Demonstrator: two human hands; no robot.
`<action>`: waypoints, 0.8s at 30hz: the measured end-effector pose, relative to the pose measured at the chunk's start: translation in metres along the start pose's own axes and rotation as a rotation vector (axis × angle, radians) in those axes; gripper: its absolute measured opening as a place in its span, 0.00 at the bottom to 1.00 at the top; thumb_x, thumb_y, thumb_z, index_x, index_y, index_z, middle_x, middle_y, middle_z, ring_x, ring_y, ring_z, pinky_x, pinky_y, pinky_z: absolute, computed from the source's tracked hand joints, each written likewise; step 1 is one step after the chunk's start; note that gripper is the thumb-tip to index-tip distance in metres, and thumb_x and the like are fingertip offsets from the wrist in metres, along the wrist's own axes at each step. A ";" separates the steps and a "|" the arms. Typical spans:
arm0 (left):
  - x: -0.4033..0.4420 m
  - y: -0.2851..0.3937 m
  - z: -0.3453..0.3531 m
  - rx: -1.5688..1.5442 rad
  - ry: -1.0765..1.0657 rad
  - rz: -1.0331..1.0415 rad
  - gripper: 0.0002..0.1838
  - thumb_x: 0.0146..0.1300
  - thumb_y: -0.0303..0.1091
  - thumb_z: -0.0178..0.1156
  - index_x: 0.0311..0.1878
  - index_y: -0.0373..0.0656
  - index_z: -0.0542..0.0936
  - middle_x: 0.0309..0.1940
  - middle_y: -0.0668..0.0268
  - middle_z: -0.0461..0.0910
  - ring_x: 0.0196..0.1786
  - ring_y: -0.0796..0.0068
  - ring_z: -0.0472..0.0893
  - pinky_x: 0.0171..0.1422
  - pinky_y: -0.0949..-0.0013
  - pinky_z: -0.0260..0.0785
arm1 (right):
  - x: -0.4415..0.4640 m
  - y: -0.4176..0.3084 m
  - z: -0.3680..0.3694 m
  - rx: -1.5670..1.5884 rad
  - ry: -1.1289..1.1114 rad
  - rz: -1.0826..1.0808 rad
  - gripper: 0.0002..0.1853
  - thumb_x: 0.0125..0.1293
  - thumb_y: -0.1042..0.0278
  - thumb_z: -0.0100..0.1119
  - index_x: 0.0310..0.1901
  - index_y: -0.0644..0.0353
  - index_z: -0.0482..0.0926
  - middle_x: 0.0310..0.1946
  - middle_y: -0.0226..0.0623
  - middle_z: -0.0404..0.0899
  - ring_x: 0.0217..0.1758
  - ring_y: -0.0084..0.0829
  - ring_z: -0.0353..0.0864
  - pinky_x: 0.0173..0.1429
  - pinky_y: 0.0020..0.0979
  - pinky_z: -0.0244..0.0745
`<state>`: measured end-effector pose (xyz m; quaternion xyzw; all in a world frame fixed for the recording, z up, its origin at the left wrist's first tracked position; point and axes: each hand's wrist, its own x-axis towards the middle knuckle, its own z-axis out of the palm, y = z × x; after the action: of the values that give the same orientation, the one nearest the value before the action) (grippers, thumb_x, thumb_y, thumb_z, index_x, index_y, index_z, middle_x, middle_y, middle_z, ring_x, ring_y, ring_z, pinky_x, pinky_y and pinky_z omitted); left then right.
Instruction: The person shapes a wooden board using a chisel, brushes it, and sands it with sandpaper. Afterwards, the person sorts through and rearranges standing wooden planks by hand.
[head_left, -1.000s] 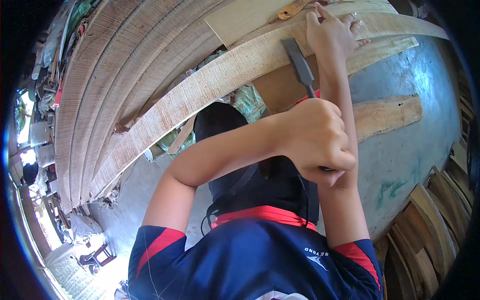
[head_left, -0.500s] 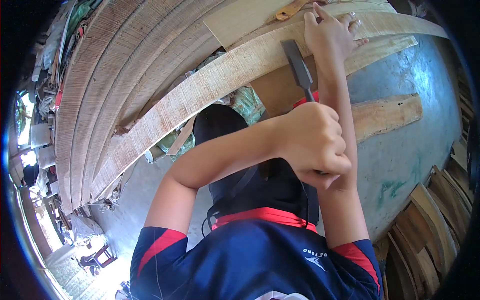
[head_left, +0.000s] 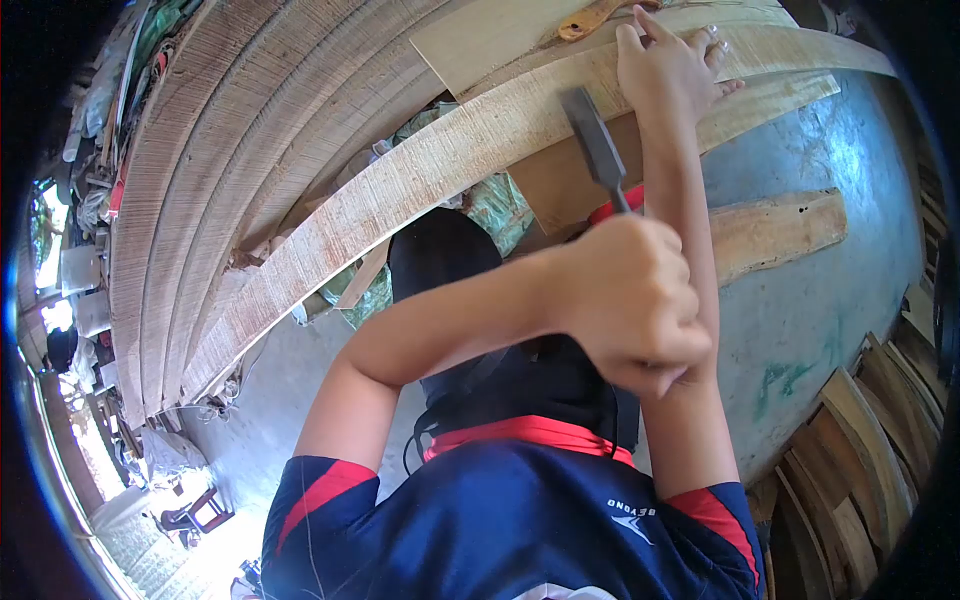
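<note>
My left hand (head_left: pixel 640 295) is closed in a fist, slightly blurred, around the handle of a chisel (head_left: pixel 597 140). The handle is mostly hidden in the fist. The flat dark blade points away from me, its tip over a long curved wooden board (head_left: pixel 400 180); I cannot tell whether it touches the wood. Farther up, my right hand (head_left: pixel 672 72) lies on the same board with fingers spread. Under and behind the board are thin flat wooden sheets (head_left: pixel 470 50). A brown wooden handle-like piece (head_left: pixel 588 18) lies near my right fingertips.
Several large curved planks (head_left: pixel 230 130) are stacked at the left. A rough-edged slab (head_left: pixel 780 232) lies on the grey floor (head_left: pixel 760 330) at right. More curved wood pieces (head_left: pixel 850 460) lean at lower right. Bags and clutter (head_left: pixel 85 210) line the far left.
My left fist and the chisel have shifted slightly right and back toward me. My right hand has moved a little to the right and stays on the board.
</note>
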<state>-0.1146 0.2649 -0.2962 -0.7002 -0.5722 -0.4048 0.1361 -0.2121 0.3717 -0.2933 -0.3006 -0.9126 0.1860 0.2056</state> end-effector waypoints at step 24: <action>0.004 -0.003 0.004 0.019 0.053 -0.004 0.12 0.43 0.44 0.59 0.17 0.53 0.67 0.12 0.74 0.62 0.16 0.72 0.69 0.21 0.66 0.57 | 0.004 0.014 0.005 0.241 -0.037 -0.098 0.20 0.59 0.51 0.54 0.54 0.38 0.80 0.67 0.61 0.56 0.73 0.56 0.52 0.74 0.50 0.45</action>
<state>-0.1155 0.2710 -0.2969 -0.6868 -0.5735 -0.4181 0.1569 -0.2112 0.3832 -0.3031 -0.2256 -0.9008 0.2894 0.2323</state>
